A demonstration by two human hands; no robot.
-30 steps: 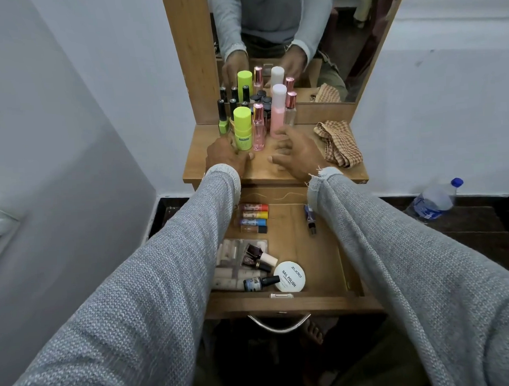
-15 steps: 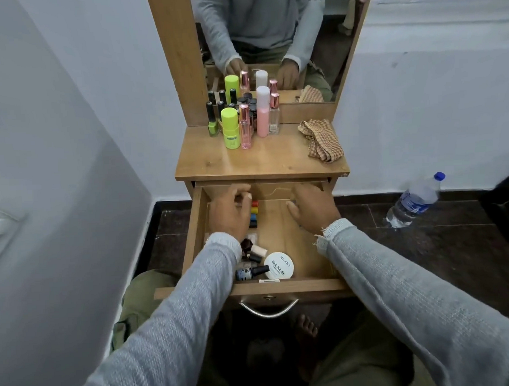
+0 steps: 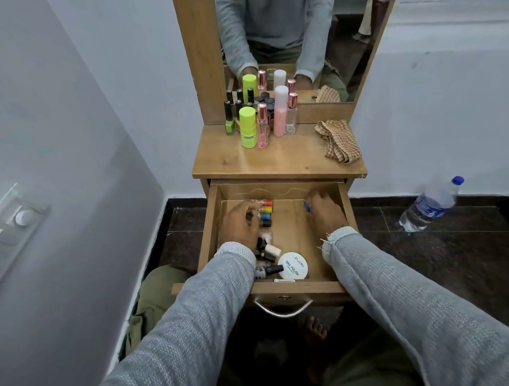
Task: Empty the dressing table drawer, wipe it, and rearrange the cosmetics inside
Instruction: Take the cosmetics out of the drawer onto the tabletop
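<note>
The wooden drawer (image 3: 282, 288) of the dressing table stands pulled out. My left hand (image 3: 238, 223) is inside at the left, its fingers curled over a row of small nail polish bottles with coloured caps (image 3: 266, 211). At the drawer's right back, my right hand (image 3: 326, 213) curls its fingers round a small blue bottle (image 3: 307, 206). Near the drawer's front lie dark-capped bottles (image 3: 267, 251), one black-capped bottle (image 3: 272, 270) and a white round nail polish tin (image 3: 292, 265).
On the table top (image 3: 289, 159) stand green bottles (image 3: 247, 126), a pink bottle (image 3: 280, 112) and clear perfume bottles, with a checked cloth (image 3: 339, 142) at the right. A mirror rises behind. A water bottle (image 3: 429, 205) lies on the dark floor at the right.
Both hands came down from the bottles on the table top into the drawer. The left one now lies on the coloured bottles and the right one has reached the blue bottle.
</note>
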